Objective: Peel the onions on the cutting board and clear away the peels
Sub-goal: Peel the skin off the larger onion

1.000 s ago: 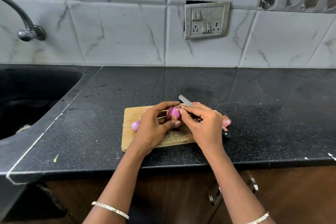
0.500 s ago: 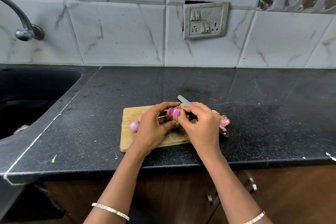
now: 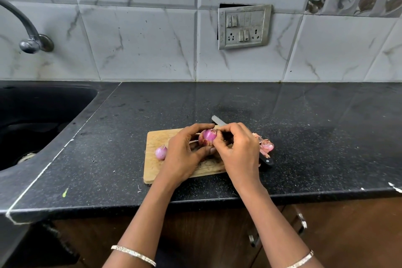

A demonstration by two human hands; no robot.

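Over the cutting board the left hand curls its fingers round a red onion and the right hand pinches its top skin, with a smaller onion at the board's 9 o'clock and peels on the bench at 3 o'clock

A glossy pink-purple onion is held just above the wooden cutting board, gripped between the left hand and right hand. A smaller onion lies on the board's left part. Pale pink peels lie heaped on the dark surface just beyond its right edge.
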